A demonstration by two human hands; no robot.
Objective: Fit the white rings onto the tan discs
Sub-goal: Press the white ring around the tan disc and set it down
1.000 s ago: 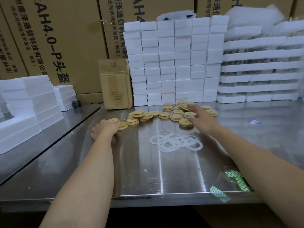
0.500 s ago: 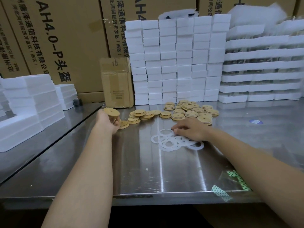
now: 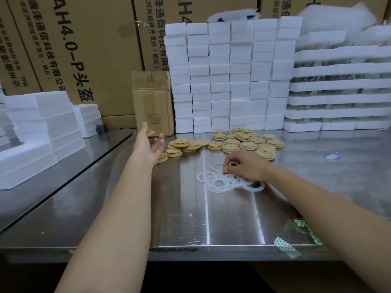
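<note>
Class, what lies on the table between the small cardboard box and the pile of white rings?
In the head view, stacked tan discs, then a strip of bare steel table.

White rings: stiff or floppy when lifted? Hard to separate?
Probably thin and floppy: the white rings lie flat, overlapping, semi-translucent. Likely very light. They may cling to the steel table, hence the right hand pinching at an edge.

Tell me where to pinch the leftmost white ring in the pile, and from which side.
Pinch the leftmost white ring by its left arc, coming from the left. That arc lies bare on the steel table; its right side overlaps other rings beside the right hand. It lies flat and thin, so likely lift its edge first.
</note>
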